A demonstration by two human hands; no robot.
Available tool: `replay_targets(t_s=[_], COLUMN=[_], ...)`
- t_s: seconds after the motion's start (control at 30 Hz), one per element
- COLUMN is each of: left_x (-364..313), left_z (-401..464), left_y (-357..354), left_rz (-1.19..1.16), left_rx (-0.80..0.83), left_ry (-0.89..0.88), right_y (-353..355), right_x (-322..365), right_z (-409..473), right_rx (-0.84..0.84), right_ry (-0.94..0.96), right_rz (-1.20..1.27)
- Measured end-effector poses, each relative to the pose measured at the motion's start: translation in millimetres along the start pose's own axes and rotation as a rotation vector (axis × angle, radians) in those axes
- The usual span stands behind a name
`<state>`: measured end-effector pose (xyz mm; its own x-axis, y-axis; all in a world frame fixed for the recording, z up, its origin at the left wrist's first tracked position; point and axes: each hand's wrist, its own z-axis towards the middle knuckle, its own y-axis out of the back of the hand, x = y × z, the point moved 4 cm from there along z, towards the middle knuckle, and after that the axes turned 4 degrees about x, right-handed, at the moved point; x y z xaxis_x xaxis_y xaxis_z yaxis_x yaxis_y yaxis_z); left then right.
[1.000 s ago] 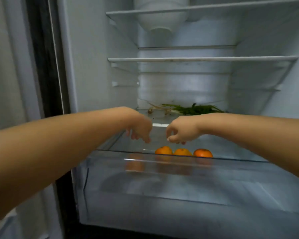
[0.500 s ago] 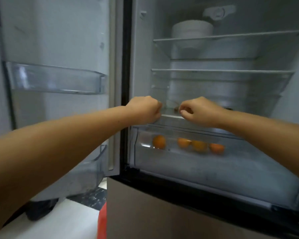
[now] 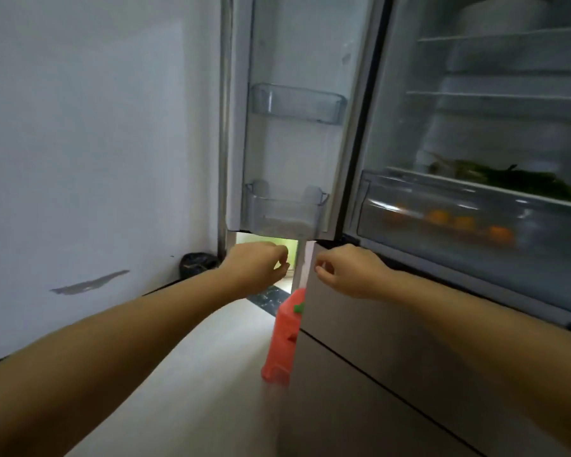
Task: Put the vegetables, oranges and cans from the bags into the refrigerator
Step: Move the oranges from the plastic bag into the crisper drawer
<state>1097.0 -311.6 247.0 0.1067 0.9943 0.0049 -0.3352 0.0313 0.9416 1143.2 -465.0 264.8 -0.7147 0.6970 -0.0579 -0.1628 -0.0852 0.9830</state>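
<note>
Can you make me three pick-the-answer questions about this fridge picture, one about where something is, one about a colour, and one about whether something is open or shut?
1. Where do the green vegetables lie?
A. in a door bin
B. on the shelf above the drawer
C. on the floor

2. What colour is the container on the floor beside the fridge?
A. red
B. blue
C. black

3. How is the fridge door?
A. shut
B. taken off
C. open

Answers: 1 B, the greens rest just above the clear drawer holding the oranges. 2 A, it is red with a green cap. 3 C, the door's inner bins face the camera.
</note>
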Motion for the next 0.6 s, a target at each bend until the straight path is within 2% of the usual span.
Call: replay_targets(t_s=[0.17,0.3,0.43,0.6], left_x=[104.1,208.0,310.6,394.6], left_z=[-128.1,-265.6,-408.8,-565.9], left_y=[14.6,24.6,32.9,40.8], left_rz=[-0.160,-0.310,-0.355,-0.383], left_rx=[-0.041,-0.090,-0.059,-0.029], left_ry=[0.248,0.529,0.774,1.051], right_y=[-24.7,-52.8,-89.3,-136.7], right_x=[148.2,309.5,474.9,638.9], right_z=[41.4,78.2,97.5,105.7], right_rx=[0.006,0.038,0.099,0.247], right_ry=[0.207,0.383,0.437,0.499], right_rz=[0.017,0.212,0.437,0.538])
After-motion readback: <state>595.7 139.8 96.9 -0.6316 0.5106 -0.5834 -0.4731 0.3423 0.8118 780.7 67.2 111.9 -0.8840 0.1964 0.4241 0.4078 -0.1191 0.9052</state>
